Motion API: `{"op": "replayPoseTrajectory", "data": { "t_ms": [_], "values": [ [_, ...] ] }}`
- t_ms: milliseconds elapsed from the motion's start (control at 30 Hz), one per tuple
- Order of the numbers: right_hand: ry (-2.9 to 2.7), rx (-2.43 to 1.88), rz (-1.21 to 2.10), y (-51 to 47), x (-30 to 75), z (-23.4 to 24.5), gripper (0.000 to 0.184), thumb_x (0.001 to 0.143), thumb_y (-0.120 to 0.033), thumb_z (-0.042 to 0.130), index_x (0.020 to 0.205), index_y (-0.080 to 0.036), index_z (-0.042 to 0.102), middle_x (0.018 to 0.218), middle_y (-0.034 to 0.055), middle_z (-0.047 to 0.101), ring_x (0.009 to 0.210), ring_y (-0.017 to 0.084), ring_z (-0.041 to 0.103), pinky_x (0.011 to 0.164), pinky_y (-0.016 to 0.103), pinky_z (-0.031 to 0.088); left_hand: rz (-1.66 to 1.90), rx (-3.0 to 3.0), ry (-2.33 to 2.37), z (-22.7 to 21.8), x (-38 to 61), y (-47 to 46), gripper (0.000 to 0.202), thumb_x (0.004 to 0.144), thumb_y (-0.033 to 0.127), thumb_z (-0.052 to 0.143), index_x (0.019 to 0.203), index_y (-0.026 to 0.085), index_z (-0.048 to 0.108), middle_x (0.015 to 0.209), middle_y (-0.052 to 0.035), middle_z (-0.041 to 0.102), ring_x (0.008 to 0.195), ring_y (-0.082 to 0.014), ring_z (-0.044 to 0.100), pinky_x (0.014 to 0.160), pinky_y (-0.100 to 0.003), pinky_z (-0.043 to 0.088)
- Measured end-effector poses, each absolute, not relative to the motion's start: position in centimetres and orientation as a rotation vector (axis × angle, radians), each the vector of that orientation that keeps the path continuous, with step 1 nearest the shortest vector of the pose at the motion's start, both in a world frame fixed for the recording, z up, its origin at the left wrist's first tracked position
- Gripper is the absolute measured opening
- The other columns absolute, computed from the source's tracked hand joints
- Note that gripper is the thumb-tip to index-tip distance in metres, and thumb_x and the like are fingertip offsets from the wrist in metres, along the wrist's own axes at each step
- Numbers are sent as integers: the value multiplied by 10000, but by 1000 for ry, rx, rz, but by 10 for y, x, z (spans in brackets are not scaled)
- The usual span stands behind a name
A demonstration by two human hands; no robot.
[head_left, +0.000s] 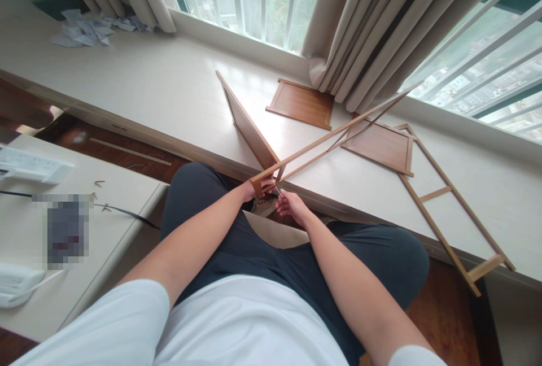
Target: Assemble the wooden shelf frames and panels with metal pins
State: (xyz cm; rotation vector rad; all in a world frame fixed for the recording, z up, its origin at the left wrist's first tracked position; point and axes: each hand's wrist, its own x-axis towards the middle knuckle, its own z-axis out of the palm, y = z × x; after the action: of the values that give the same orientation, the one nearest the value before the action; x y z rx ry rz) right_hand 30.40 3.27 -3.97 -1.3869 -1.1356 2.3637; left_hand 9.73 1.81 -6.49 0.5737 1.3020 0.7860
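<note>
My left hand [253, 189] is closed around the near end of a long wooden frame [315, 144], which slants up and away to the right. A brown wooden panel [249, 123] meets this frame near my fingers and stands tilted on edge. In my right hand [291, 207] is a thin metal tool [278, 190], pinched between the fingers, its tip close to the joint. The tool's exact kind is too small to make out. Both hands are just in front of the white ledge, above my lap.
Two flat wooden panels [301, 103] [379, 144] lie on the white ledge [169, 83]. A second ladder-like frame [442, 191] overhangs its front edge at right. Crumpled paper [82, 28] sits far left. A white table [127, 242] with small metal pieces [99, 183] and a cable stands left.
</note>
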Motion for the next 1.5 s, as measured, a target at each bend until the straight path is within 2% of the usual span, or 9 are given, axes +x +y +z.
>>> {"op": "replayPoseTrajectory", "data": {
  "t_ms": [200, 333, 767, 1333, 1500],
  "values": [
    [-1270, -1331, 2353, 32, 306, -36, 372, 842, -518, 735, 810, -202, 542, 748, 22, 704, 598, 116, 624, 533, 201, 466, 785, 559, 1309, -63, 98, 18, 451, 732, 562, 824, 962, 186, 728, 939, -81, 755, 735, -133, 625, 507, -179, 401],
    [-1347, -1306, 2325, 31, 306, -36, 363, 795, -472, 783, 799, -202, 541, 749, 5, 701, 602, 104, 617, 538, 196, 464, 792, 558, 1302, -60, 98, 18, 453, 724, 550, 831, 980, 191, 724, 930, -82, 756, 737, -146, 634, 504, -196, 401],
    [-1377, -1336, 2268, 31, 305, -45, 316, 871, -455, 718, 787, -199, 552, 730, 16, 705, 585, 110, 612, 522, 202, 464, 795, 592, 1300, -63, 97, 17, 565, 684, 616, 842, 1021, 180, 716, 932, -81, 757, 754, -154, 630, 515, -204, 404],
    [-1391, -1379, 2257, 34, 302, -54, 252, 960, -374, 575, 792, -187, 588, 687, 20, 690, 546, 114, 603, 515, 216, 458, 796, 576, 1310, -55, 98, 16, 574, 660, 631, 864, 972, 173, 713, 922, -72, 749, 737, -138, 619, 527, -201, 404],
    [-1401, -1348, 2244, 34, 302, -59, 304, 956, -437, 583, 781, -189, 589, 677, 19, 683, 538, 111, 593, 517, 213, 443, 792, 584, 1311, -55, 98, 16, 556, 669, 622, 860, 954, 167, 718, 927, -80, 754, 732, -140, 628, 524, -198, 406]
  ]
}}
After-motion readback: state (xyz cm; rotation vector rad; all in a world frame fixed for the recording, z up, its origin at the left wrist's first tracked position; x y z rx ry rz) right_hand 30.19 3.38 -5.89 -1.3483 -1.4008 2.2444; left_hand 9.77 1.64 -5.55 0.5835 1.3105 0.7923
